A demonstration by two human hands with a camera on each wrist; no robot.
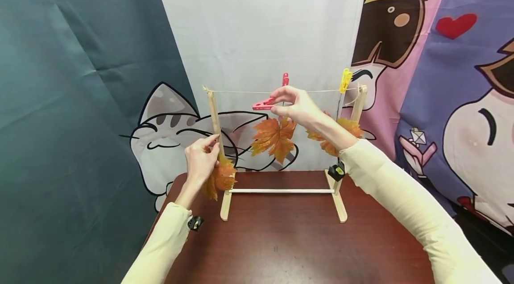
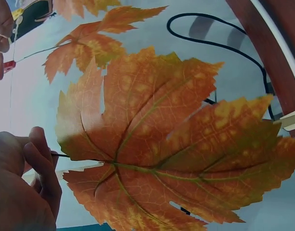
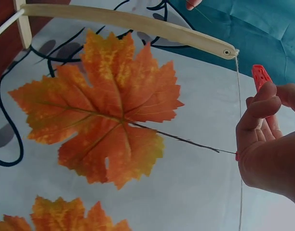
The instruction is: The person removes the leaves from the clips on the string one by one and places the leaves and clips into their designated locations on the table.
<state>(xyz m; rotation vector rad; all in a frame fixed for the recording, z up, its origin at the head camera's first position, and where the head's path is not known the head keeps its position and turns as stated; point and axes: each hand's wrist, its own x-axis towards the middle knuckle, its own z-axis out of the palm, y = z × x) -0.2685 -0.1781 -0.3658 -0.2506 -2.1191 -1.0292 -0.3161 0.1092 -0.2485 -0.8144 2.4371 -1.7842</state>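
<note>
My left hand [image 1: 199,159] pinches the thin stem of an orange artificial maple leaf [image 2: 152,149], beside the left post of a wooden frame. My right hand [image 1: 298,106] holds a red clothespin [image 1: 262,104] by one end, just below the string [image 1: 237,92] stretched between the posts. Behind that hand, a second red clothespin [image 1: 285,78] stands on the string. A middle maple leaf [image 1: 273,139] hangs there by its stem; the hand partly hides the clip. Farther right, a yellow clothespin [image 1: 346,81] clips another leaf [image 1: 350,127], partly covered by my right forearm.
The wooden frame has a left post [image 1: 214,116], a right post [image 1: 358,104] and a white crossbar [image 1: 281,190] low between its feet. It stands on a dark reddish-brown table [image 1: 281,239]. A printed cloth backdrop [image 1: 261,20] hangs behind it.
</note>
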